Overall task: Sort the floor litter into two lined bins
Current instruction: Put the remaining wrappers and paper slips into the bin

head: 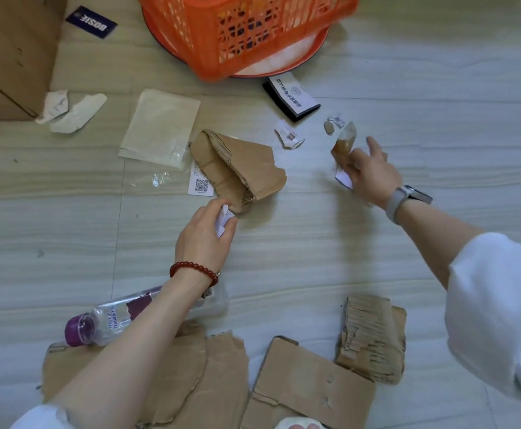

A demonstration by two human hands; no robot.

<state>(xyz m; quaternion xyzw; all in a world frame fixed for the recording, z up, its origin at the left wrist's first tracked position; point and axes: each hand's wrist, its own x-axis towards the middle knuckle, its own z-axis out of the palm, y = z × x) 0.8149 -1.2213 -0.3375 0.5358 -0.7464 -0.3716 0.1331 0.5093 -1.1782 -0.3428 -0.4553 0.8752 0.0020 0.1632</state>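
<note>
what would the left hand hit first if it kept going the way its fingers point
The left hand, clutching a crumpled white paper scrap, points up and slightly right toward the torn brown cardboard piece. It would likely meet that piece's lower edge first; height above the floor is unclear.

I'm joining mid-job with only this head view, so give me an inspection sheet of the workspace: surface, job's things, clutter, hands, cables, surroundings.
Surface: pale tiled floor, litter scattered across it.
Job's things: torn cardboard piece at centre; plastic bottle lying on its side; flat cardboard pieces near the bottom edge; clear plastic bag; QR label; crumpled white paper.
Clutter: dark booklet by the basket; small paper scraps.
Hands: left hand closed on a white paper scrap; right hand holding a brown scrap.
Cables: nothing seen.
Surroundings: orange basket at top; cardboard box top left. No lined bins in view.
</note>
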